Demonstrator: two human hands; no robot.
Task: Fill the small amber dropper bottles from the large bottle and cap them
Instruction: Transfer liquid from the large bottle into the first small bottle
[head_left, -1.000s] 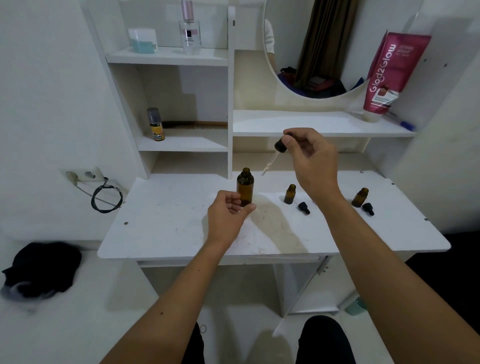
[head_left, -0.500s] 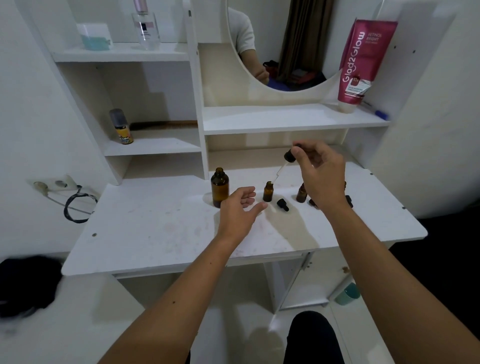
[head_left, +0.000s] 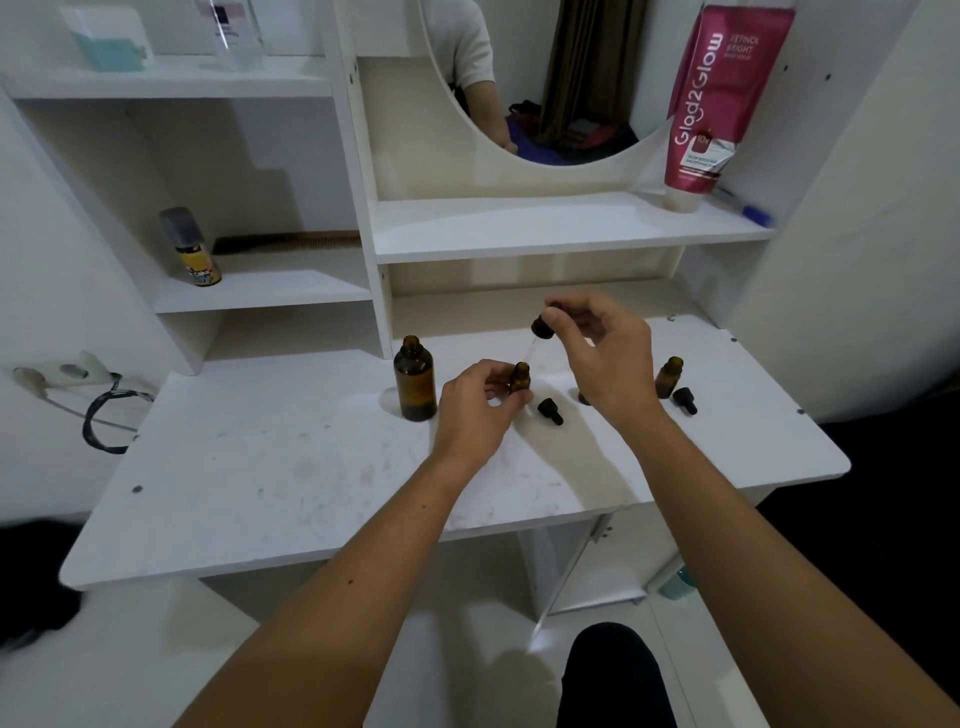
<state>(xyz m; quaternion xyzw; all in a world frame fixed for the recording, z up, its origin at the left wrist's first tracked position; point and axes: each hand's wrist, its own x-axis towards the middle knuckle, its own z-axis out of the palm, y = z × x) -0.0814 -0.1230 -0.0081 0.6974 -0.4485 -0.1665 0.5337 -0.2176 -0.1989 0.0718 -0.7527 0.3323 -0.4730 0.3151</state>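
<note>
The large amber bottle stands open on the white desk, left of my hands. My left hand grips a small amber bottle that stands on the desk. My right hand pinches the black bulb of a dropper, whose glass tip points down at the small bottle's mouth. A loose black dropper cap lies just right of that bottle. Another small amber bottle stands further right with its black cap beside it. A third small bottle is mostly hidden behind my right wrist.
Shelves rise behind the desk, with a small spray can on the left one and a pink tube leaning on the right one. A round mirror hangs above. A black cable hangs off the desk's left side.
My left hand let go of the large bottle, moved right and took hold of the small bottle. My right hand carried the dropper from above the large bottle to above the small one.
</note>
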